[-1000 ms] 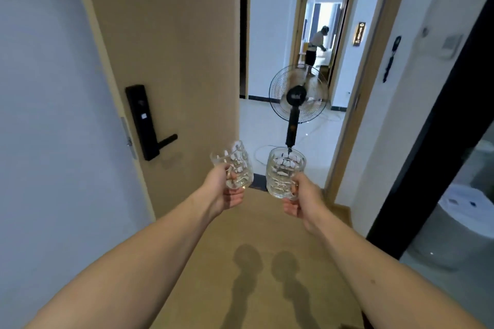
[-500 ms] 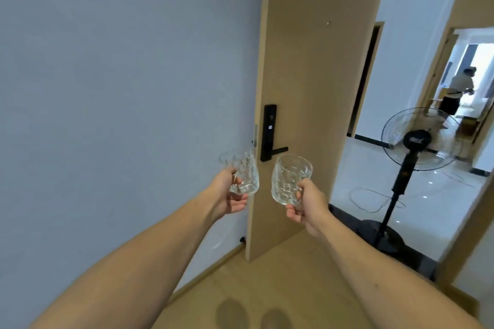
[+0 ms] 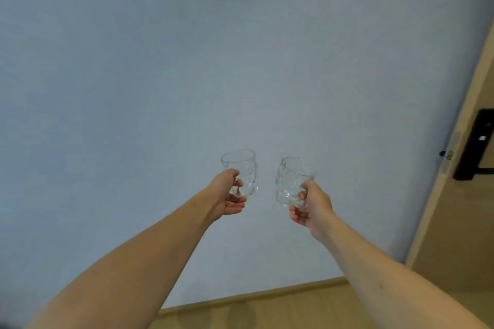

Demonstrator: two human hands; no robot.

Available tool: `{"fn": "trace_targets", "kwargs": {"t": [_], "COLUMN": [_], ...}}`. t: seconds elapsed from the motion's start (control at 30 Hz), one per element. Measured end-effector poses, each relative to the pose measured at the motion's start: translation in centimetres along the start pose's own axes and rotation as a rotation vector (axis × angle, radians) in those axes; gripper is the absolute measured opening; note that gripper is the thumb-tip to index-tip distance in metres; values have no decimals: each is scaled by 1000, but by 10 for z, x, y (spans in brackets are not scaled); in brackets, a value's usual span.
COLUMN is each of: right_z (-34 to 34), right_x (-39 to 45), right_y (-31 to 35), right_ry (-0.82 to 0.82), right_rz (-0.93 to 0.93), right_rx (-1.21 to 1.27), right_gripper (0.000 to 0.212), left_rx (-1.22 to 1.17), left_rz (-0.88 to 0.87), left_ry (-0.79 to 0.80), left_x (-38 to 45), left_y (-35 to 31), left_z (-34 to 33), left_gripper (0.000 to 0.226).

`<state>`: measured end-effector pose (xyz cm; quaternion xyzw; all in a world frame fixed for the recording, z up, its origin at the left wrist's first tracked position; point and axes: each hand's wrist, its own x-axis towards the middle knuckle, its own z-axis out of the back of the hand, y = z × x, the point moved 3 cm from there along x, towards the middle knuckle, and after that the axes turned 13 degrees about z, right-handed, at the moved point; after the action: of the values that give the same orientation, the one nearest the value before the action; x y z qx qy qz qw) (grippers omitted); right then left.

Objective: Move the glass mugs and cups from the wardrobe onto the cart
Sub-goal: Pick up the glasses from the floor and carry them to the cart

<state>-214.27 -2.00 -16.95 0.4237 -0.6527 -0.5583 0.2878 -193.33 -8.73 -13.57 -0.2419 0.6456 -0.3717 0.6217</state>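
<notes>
Glass mugs in transit: left hand (image 3: 229,196) grips left mug (image 3: 244,171), right hand (image 3: 311,203) grips right mug (image 3: 290,181), both aloft facing wall (image 3: 187,61). Cart unseen; placing remains.

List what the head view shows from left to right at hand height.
Wall → left hand → left mug → right mug → right hand → door → door lock.
</notes>
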Motion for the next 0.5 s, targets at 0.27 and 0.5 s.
{"fn": "trace_targets", "kwargs": {"t": [0.27,0.5], "right_z": [-185,-311], "right_x": [-42,-78], "right_y": [-51,-92], "right_ry": [289,535], "right_rz": [-65,-108], "right_rx": [-64,-144], "right_gripper": [22,22], "left_rx": [-193,-388], "left_rz": [41,77], "left_ry": [-239,-412], "left_x": [-34,-54], "left_y": [39,96], "left_z": [185,310], "left_gripper": [30,30]}}
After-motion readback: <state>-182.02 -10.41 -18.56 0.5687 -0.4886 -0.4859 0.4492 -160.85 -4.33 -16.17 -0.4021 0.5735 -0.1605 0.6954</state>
